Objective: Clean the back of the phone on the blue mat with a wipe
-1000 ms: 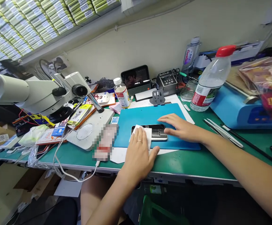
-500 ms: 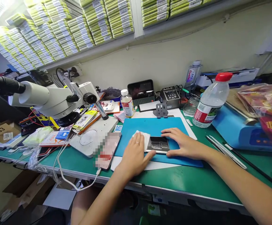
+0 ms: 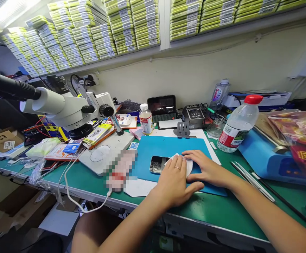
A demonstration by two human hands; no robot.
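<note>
A phone (image 3: 157, 164) with a glossy, reflective dark face lies flat on a blue mat (image 3: 174, 144). My left hand (image 3: 175, 177), fingers laid flat and close together, presses a white wipe (image 3: 189, 167) onto the phone's right part. My right hand (image 3: 205, 167) grips the phone's right end, thumb on the near side and fingers on the far side. The wipe and my left hand hide most of that end. Left of the mat, another phone (image 3: 122, 168), partly blurred out, has a white cable plugged in.
A microscope (image 3: 63, 109) stands at the left beside booklets and boxes. Behind the mat are a small bottle (image 3: 145, 119), a dark-screened device (image 3: 162, 105) and a black control box (image 3: 193, 116). A red-capped water bottle (image 3: 238, 123), tweezers (image 3: 253, 181) and a blue machine (image 3: 261, 151) are on the right.
My left hand has slid the wipe rightward across the phone, uncovering its left end. My right hand stays at the right end. The camera view has shifted slightly.
</note>
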